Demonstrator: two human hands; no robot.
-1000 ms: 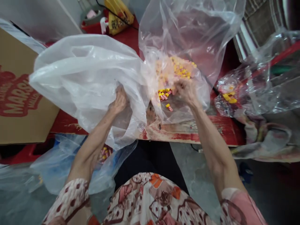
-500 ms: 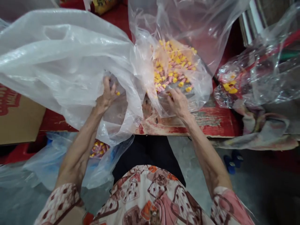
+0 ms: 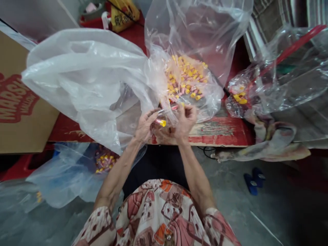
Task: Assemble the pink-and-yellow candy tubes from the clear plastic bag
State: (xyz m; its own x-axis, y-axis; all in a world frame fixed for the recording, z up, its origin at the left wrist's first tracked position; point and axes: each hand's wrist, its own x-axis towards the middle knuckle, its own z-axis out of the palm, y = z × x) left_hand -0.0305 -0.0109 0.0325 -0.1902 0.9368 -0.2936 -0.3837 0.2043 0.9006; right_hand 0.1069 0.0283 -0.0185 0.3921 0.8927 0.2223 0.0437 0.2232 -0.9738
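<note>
My left hand (image 3: 145, 125) is closed over the table's front edge on a small clear-and-pink tube with a yellow flared end (image 3: 161, 122). Close beside it, my right hand (image 3: 186, 119) pinches a small pink piece with a yellow end (image 3: 175, 107); its exact kind is too small to make out. Just behind the hands, a clear bag (image 3: 214, 102) lies open with many pink-and-yellow pieces (image 3: 188, 77) in it. To the left, a large milky plastic bag (image 3: 84, 78) spreads across the table, its mouth near my left hand.
A worn red table (image 3: 217, 131) runs across the front. Left stands a cardboard box (image 3: 28, 133). At right lie another clear bag (image 3: 287, 85) and a cloth (image 3: 276, 136). Below the table sits a bluish bag (image 3: 66, 174) with more pieces. Blue slippers (image 3: 252, 182) lie on the floor.
My left hand has come out of the milky bag and moved right with the tube. My right hand has moved left from the clear bag, so both hands are close together.
</note>
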